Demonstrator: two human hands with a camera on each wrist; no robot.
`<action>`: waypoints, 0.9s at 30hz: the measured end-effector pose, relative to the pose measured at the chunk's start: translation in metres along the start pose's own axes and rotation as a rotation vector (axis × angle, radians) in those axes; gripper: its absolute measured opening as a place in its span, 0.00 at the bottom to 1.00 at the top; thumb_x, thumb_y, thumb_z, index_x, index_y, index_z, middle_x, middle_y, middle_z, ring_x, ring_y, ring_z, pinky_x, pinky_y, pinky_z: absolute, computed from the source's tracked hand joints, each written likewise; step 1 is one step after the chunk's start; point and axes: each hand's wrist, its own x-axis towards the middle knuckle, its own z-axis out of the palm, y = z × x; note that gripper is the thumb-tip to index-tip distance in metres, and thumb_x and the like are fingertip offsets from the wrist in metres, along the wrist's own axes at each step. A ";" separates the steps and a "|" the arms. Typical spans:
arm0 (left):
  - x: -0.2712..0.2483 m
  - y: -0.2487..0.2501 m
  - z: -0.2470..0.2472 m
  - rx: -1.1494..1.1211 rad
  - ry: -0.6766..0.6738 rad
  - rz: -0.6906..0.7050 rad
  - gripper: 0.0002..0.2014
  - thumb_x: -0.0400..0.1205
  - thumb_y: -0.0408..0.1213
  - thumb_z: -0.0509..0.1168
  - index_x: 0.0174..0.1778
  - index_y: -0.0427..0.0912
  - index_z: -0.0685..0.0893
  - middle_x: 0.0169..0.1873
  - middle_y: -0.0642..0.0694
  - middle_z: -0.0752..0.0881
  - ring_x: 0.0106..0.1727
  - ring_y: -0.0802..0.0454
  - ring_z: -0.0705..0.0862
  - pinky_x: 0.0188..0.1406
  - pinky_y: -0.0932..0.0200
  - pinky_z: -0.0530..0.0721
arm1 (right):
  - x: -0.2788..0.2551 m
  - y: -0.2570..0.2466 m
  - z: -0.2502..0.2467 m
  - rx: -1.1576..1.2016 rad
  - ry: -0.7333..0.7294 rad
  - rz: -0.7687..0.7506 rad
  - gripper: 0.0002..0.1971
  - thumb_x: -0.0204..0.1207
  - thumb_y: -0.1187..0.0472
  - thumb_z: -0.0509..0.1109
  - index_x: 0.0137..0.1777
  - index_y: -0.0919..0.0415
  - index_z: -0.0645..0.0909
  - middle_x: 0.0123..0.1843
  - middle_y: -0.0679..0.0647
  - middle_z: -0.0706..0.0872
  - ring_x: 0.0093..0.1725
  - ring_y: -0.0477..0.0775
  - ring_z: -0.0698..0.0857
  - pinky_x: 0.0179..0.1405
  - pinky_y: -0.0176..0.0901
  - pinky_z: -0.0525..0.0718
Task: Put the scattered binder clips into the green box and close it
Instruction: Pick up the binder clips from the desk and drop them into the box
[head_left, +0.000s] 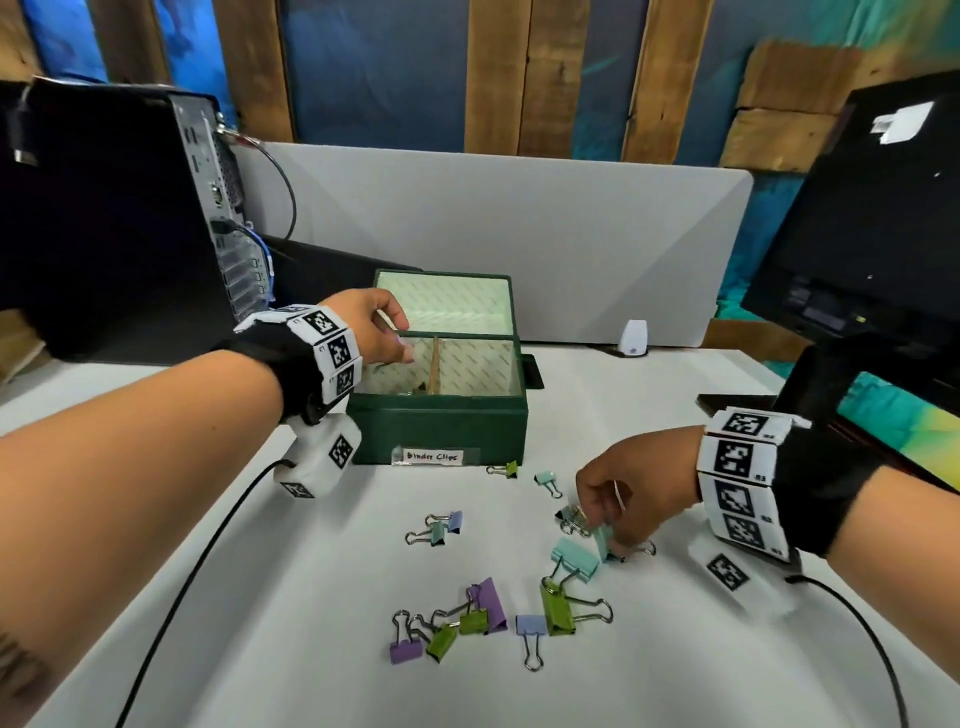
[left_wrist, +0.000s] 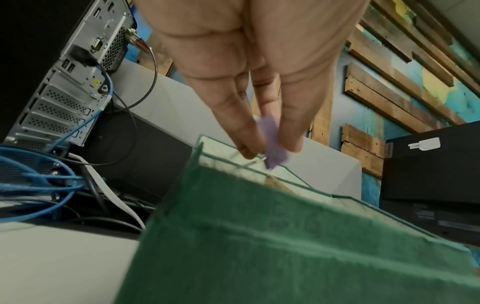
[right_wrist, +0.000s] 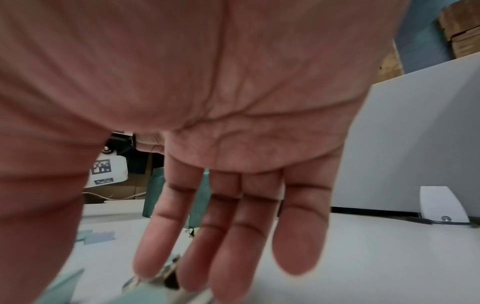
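Left hand (head_left: 371, 325) over the open green box (head_left: 441, 426), right hand (head_left: 631, 493) down among the scattered binder clips (head_left: 530, 587).

The box sat at frame centre, long axis left to right, lid tilted back toward the top. Only the left wrist view showed the fingers (left_wrist: 241, 131) pinching a purple clip (left_wrist: 275, 144), pointing down above the box's left compartment. Lower right, the right hand pinched a teal clip (head_left: 605, 543), tilted on the white table (head_left: 260, 649).

Green box (head_left: 441, 426), lid raised, a divider splitting its pale-lined inside, under the left hand (head_left: 371, 325), whose fingertips pinch a purple clip (left_wrist: 274, 142) above it. Coloured binder clips (head_left: 483, 618) lie scattered beside the right hand (head_left: 631, 493), which pinches a teal clip (head_left: 602, 540).
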 end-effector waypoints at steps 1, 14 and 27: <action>0.000 -0.002 0.002 -0.014 -0.009 0.000 0.12 0.68 0.34 0.77 0.44 0.44 0.83 0.39 0.46 0.87 0.40 0.48 0.84 0.49 0.55 0.83 | 0.000 0.002 0.003 0.006 0.002 -0.001 0.11 0.67 0.53 0.77 0.44 0.44 0.78 0.41 0.42 0.81 0.38 0.42 0.77 0.39 0.33 0.75; -0.018 -0.008 -0.012 -0.123 -0.056 0.127 0.08 0.72 0.30 0.73 0.43 0.44 0.85 0.34 0.50 0.86 0.34 0.53 0.84 0.39 0.66 0.86 | 0.006 -0.006 0.001 -0.046 0.014 0.006 0.09 0.66 0.54 0.75 0.39 0.45 0.76 0.36 0.42 0.78 0.37 0.44 0.77 0.36 0.36 0.75; -0.110 0.029 0.035 0.422 -0.812 0.374 0.16 0.70 0.48 0.74 0.55 0.60 0.84 0.46 0.56 0.86 0.43 0.60 0.83 0.49 0.63 0.82 | 0.080 -0.070 -0.097 0.152 0.800 -0.187 0.16 0.69 0.50 0.76 0.54 0.54 0.82 0.51 0.51 0.76 0.47 0.51 0.79 0.48 0.39 0.75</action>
